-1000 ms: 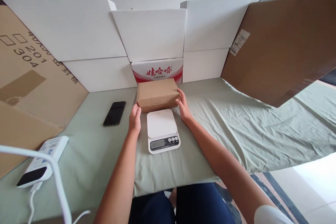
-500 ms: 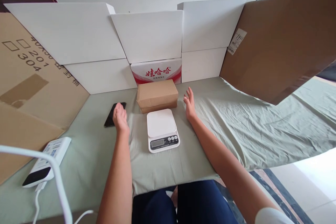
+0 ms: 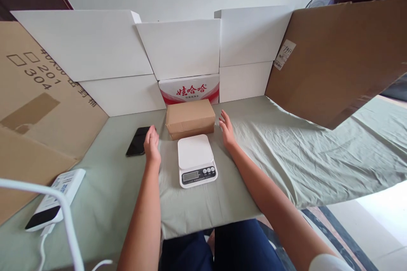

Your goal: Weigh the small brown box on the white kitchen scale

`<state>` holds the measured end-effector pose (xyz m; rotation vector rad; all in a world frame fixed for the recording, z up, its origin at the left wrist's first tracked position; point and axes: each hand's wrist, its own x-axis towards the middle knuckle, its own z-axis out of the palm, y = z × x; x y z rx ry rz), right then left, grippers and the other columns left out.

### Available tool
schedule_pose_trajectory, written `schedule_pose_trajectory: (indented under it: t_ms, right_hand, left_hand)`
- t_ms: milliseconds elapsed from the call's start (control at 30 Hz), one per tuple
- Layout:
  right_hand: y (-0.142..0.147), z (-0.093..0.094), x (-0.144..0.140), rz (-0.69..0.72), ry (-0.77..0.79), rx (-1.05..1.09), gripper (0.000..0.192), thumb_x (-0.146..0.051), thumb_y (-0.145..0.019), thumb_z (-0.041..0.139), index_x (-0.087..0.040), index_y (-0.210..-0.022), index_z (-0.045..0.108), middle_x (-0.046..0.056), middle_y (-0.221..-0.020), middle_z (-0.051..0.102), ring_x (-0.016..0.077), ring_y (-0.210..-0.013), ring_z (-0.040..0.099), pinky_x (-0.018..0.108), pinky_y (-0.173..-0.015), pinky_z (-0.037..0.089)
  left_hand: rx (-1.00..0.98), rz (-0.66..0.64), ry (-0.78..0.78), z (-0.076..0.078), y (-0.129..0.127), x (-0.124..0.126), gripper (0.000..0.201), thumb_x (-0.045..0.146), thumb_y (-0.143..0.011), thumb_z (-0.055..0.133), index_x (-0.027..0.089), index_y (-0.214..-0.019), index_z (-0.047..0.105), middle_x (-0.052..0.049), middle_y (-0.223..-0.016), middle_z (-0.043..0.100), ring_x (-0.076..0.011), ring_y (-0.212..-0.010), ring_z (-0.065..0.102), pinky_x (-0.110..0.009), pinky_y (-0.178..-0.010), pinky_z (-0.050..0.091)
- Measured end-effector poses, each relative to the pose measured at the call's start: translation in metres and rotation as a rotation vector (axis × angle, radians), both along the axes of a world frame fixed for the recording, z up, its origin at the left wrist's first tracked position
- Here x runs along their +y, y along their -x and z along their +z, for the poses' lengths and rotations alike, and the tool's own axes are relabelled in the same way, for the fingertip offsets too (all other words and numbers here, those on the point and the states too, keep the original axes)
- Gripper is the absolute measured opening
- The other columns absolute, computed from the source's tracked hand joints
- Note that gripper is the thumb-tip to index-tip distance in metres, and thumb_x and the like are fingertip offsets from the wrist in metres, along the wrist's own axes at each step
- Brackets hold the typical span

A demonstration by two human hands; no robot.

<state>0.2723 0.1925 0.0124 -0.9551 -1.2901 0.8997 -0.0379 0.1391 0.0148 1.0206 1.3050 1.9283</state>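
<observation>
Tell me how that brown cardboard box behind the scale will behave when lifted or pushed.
The brown cardboard box looks closed, with flat faces and crisp edges, so it will probably stay stiff in a two-sided hold. It is low and wide, so it is unlikely to tip or roll. Pushed, it may drag and wrinkle the green cloth instead of sliding. Its weight cannot be judged.

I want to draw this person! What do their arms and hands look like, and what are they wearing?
Both forearms are bare, and the left hand and right hand wear no gloves; no rings or watch can be seen. A bit of white sleeve shows at the top of the right arm. Dark blue trousers cover the legs.
</observation>
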Motion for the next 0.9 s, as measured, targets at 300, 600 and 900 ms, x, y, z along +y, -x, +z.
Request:
schedule_pose_trajectory:
  t_ms: [300,600,900]
  right_hand:
    - [-0.001,-0.002,0.003,0.011,0.013,-0.025,0.077,-0.068,-0.092,0.050,-0.035,-0.161,0.041,0.006,-0.172,0.039,0.0334,-0.151,0.050,0.058,-0.123,0.040]
    - [-0.001,-0.004,0.005,0.050,0.008,-0.054,0.079,-0.071,-0.094,0.050,-0.032,-0.161,0.042,0.009,-0.171,0.043,0.0347,-0.147,0.055,0.057,-0.121,0.042]
    - [0.007,0.007,-0.008,0.166,-0.069,-0.105,0.081,-0.074,-0.095,0.052,-0.033,-0.164,0.038,0.004,-0.171,0.044,0.0313,-0.154,0.047,0.053,-0.129,0.036]
  left_hand:
    - [0.040,-0.031,0.005,-0.001,-0.002,-0.001,0.086,0.077,-0.087,0.057,0.016,-0.148,0.061,-0.023,-0.164,0.048,-0.0337,-0.156,0.042,-0.045,-0.127,0.035]
    - [0.084,-0.079,0.032,-0.004,-0.006,0.002,0.085,0.080,-0.087,0.057,0.020,-0.148,0.063,-0.019,-0.163,0.051,-0.0338,-0.155,0.043,-0.047,-0.128,0.034]
    - [0.069,-0.181,0.113,-0.011,-0.019,0.004,0.085,0.081,-0.086,0.057,0.020,-0.145,0.066,-0.018,-0.157,0.058,-0.0353,-0.151,0.049,-0.051,-0.127,0.036]
